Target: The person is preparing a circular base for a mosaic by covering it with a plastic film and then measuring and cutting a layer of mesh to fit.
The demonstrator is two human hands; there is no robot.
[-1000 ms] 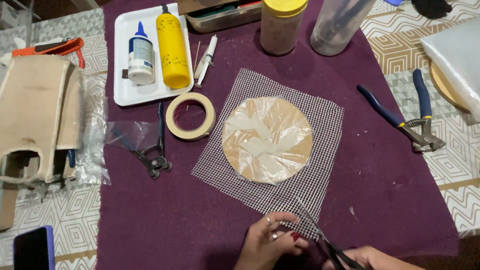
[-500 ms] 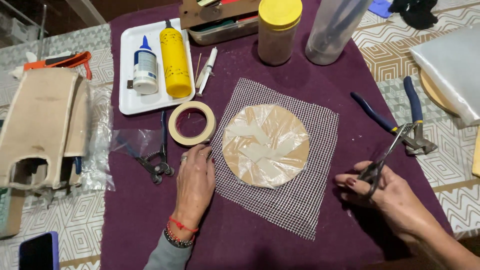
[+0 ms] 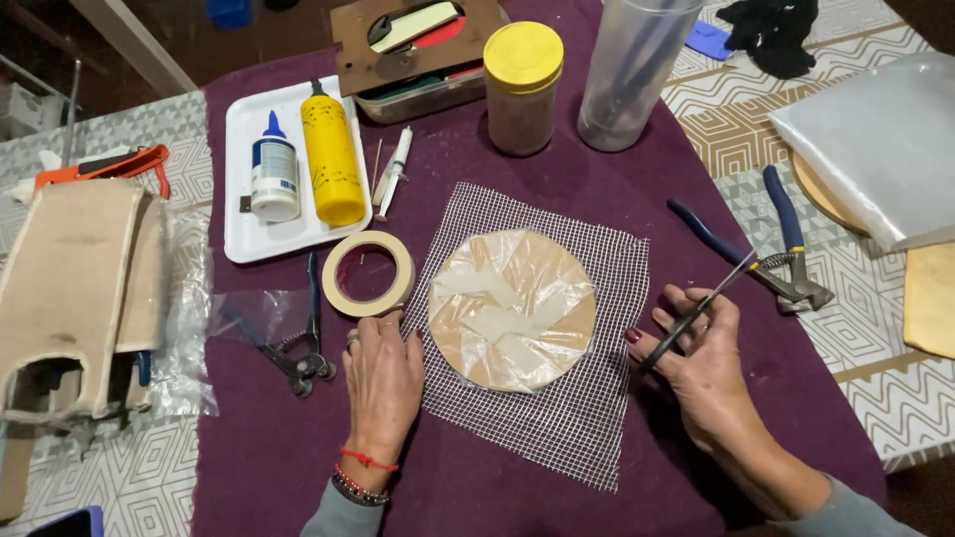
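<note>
A round tan disc (image 3: 512, 308) wrapped in clear film lies on a square of white mesh (image 3: 557, 428) on the purple cloth (image 3: 269, 457). My left hand (image 3: 383, 383) rests flat on the cloth at the mesh's left edge, fingers touching it, just below a roll of masking tape (image 3: 369, 273). My right hand (image 3: 696, 368) sits at the mesh's right edge and grips a pair of scissors (image 3: 701, 308), blades pointing up and to the right.
A white tray (image 3: 239, 244) holds a white glue bottle (image 3: 274, 179) and a yellow bottle (image 3: 333, 159). Small pliers (image 3: 303, 353) lie left of my left hand; blue-handled pliers (image 3: 766, 249) lie right. A yellow-lidded jar (image 3: 522, 89) and a clear tumbler (image 3: 632, 75) stand behind.
My hands have come up from the near edge. The left one has settled beside the mesh's left edge; the right one has carried the scissors to the mesh's right side.
</note>
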